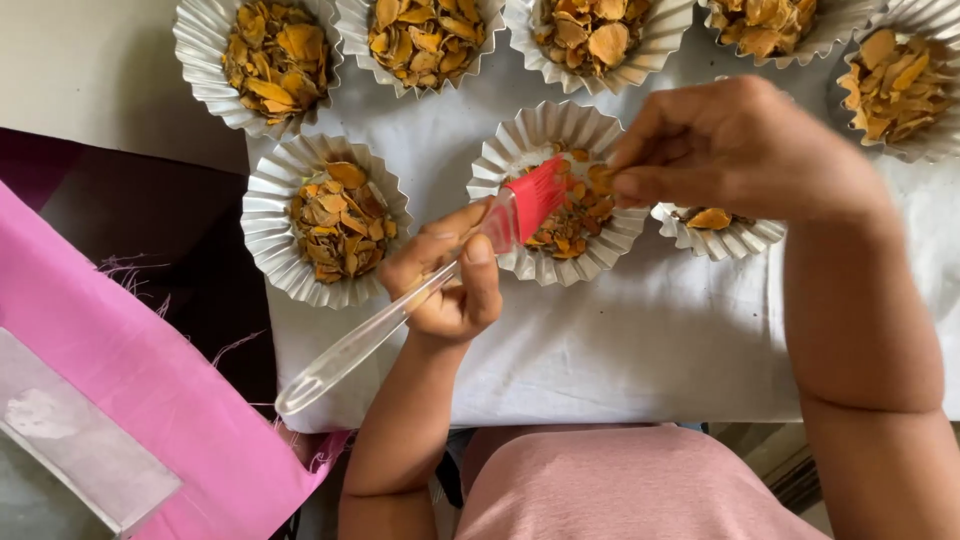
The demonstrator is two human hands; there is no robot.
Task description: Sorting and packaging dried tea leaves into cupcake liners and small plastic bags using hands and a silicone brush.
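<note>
Head view: left hand point(450, 285) grips a red-bristled brush point(500, 222) closed; right hand point(735, 150) pinches the foil cup point(555, 135).

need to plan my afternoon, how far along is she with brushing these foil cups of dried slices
All the foil cups in view are already filled, like the one at left. In hand: the left hand holds the red brush over the middle cup, which the right hand steadies. Which cups are brushed can't be told.
</note>
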